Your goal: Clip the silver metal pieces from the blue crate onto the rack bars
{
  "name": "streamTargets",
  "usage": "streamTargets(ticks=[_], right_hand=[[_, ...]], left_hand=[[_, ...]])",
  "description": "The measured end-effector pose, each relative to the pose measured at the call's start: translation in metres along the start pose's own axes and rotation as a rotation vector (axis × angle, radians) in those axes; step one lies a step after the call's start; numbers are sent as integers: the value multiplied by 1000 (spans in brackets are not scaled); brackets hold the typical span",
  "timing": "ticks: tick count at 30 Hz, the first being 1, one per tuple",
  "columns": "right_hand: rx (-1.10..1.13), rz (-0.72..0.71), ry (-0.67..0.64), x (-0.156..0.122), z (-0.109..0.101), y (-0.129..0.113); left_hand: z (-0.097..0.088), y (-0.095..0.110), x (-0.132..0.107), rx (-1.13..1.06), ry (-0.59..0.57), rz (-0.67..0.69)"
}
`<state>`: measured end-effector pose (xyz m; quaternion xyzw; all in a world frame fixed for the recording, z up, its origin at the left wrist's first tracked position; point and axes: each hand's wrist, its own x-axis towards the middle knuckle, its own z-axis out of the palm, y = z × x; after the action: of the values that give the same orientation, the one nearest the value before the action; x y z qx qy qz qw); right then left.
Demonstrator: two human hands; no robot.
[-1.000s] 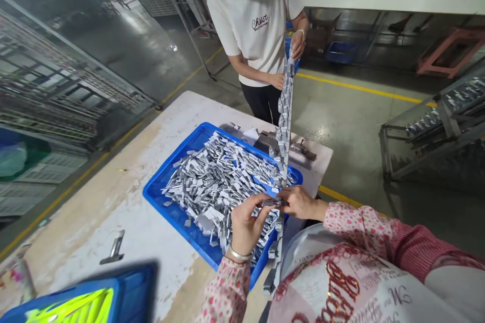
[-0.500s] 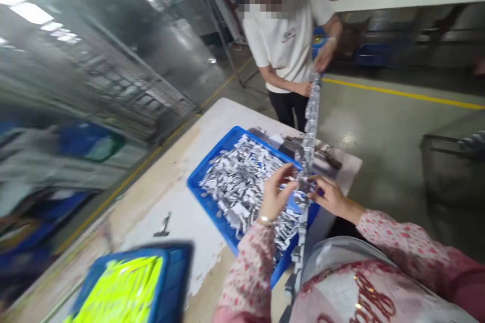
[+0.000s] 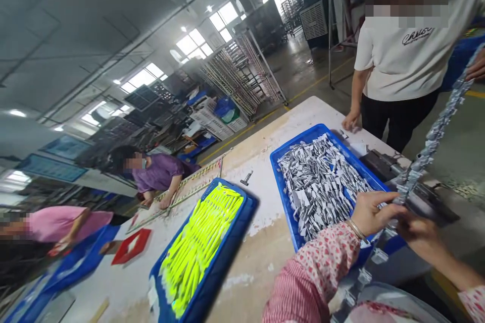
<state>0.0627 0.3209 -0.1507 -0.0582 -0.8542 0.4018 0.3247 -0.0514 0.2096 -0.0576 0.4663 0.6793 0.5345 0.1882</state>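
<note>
A long narrow bar [image 3: 427,154], lined with small grey metal pieces, slants from my lap up to the right. My left hand [image 3: 373,212] is closed in a pinch at the bar's near side; whatever lies between the fingertips is hidden. My right hand [image 3: 420,237] curls against the bar from the other side, its fingers partly covered and blurred. Beneath and left of my hands, a blue tray [image 3: 282,189] holds a heap of small grey metal parts [image 3: 318,181]. A co-worker's hand [image 3: 476,66] touches the bar's far end.
A co-worker in a white shirt [image 3: 405,68] stands across the table [image 3: 261,257], other hand on its edge. Dark metal blocks [image 3: 382,164] lie behind the tray. Left are a blue tray [image 3: 248,212] of bright yellow strips, a small metal part [image 3: 247,177] and two more people.
My view has swung left, so the tray and bar appear farther right. The co-worker opposite has taken one hand off the bar and put it on the table edge. My hands stay at the bar.
</note>
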Motion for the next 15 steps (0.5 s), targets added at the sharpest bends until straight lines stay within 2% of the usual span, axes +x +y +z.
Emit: streamTargets(ticks=[2, 4, 5, 6, 8, 11, 13, 15], right_hand=[[-76, 14, -73, 0, -2, 4], [-119, 64, -115, 0, -8, -1], [-118, 102, -116, 0, -13, -6], [-102, 149, -95, 0, -18, -11], [-32, 263, -110, -3, -27, -22], [44, 437, -76, -15, -38, -29], [74, 522, -27, -28, -43, -30], [89, 583, -11, -42, -46, -32]], left_hand=[[-5, -3, 3, -52, -46, -5], [-18, -9, 2, 29, -74, -99], [-27, -14, -2, 133, -56, -180], [-38, -23, -8, 341, -53, -304], [-60, -50, -29, 415, -73, -438], [-80, -99, -71, 503, -203, -578], [-80, -124, -99, 559, -310, -593], [-72, -138, -116, 618, -394, -565]])
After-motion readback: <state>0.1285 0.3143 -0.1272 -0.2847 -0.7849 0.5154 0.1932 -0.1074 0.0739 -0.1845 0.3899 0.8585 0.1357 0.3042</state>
